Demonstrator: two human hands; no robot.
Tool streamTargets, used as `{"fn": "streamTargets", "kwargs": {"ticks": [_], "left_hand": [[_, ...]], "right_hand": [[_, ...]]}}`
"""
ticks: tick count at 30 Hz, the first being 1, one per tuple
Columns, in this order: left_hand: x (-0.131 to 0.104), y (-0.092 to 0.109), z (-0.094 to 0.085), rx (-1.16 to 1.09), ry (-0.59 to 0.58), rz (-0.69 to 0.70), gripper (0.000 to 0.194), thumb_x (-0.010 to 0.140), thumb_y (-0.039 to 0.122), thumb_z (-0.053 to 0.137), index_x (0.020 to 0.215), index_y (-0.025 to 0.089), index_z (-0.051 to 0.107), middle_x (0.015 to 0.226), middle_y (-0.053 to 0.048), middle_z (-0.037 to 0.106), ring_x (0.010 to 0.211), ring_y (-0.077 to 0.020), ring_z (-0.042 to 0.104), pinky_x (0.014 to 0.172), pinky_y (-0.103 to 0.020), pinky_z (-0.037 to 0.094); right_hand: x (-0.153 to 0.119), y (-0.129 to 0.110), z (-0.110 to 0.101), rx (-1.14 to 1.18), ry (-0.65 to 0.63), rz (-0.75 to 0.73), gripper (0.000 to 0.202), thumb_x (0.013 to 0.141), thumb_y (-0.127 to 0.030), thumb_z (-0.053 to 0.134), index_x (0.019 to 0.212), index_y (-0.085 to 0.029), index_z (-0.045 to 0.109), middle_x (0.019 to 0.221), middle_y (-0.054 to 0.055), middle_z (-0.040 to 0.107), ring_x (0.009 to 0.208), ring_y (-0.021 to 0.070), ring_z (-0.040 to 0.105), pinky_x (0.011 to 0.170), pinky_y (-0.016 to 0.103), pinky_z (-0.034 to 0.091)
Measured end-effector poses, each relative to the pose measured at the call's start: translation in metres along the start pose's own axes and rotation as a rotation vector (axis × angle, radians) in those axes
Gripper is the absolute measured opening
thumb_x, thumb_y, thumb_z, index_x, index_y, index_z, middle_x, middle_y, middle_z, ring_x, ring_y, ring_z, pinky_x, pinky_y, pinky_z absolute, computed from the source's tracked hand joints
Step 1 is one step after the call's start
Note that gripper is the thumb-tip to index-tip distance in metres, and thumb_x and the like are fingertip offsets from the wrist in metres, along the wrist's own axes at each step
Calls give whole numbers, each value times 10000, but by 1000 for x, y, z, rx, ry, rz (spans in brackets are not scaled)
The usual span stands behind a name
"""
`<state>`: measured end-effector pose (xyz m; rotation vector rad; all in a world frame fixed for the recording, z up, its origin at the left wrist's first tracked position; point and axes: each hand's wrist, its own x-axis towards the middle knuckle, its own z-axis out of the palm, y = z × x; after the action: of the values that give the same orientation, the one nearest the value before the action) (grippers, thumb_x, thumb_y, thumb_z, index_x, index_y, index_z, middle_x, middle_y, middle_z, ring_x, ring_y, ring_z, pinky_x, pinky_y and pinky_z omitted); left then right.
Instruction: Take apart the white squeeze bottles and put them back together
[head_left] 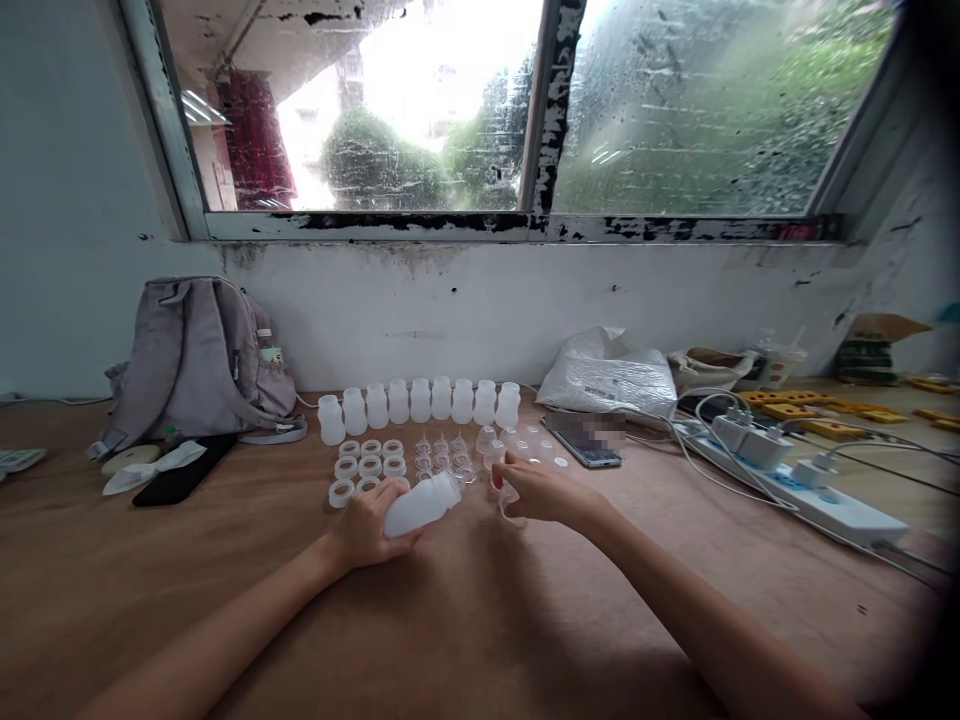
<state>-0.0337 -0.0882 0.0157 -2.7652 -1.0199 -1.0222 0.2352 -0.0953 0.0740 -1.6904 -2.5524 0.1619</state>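
Note:
My left hand point(375, 525) is wrapped round a translucent white baby bottle point(421, 506), which leans with its neck up and to the right. My right hand point(536, 488) is closed on a clear plastic cap point(511, 502), partly hidden by the fingers, just right of the bottle's mouth. Behind my left hand lie white collar rings point(369, 465) in rows. Clear bottle nipples point(441, 448) stand in rows beside them. Beyond my right hand are clear dome caps point(487, 440) and small translucent discs point(534, 447). Several more bottles point(420, 400) stand upright in a line at the back.
At the left are a grey backpack point(199, 350), a black flat case point(187, 475) and a tissue point(154, 468). To the right lie a phone point(589, 445), a silvery plastic bag point(611, 375) and a white power strip point(832, 508) with plugs and loose cables. The wall and window rise behind the table.

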Motion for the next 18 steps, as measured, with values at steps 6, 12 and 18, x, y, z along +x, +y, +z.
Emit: {"fn": "streamTargets", "kwargs": {"ticks": [6,12,18], "left_hand": [[-1,-2,2,4,-3,3,367,688,400,528,972,176,467,862,-51,571,729,-175,571,622,-272,459],[0,-1,2,4,18,12,369,683,390,532,976,176,467,866,-51,573,721,-172,570,607,-269,452],[-1,-2,2,7,0,-1,365,687,399,527,973,182,466,854,-47,572,713,-175,572,605,-270,450]], "right_hand": [[6,17,-10,77,55,0,263,599,-195,641,846,-202,550,845,29,534,739,162,521,571,211,357],[18,53,-33,347,580,173,311,663,-374,592,902,-183,540,884,50,581,659,145,545,560,237,400],[26,111,-14,138,694,475,299,670,-273,564,940,-146,561,928,95,570,796,195,549,650,266,401]]}}
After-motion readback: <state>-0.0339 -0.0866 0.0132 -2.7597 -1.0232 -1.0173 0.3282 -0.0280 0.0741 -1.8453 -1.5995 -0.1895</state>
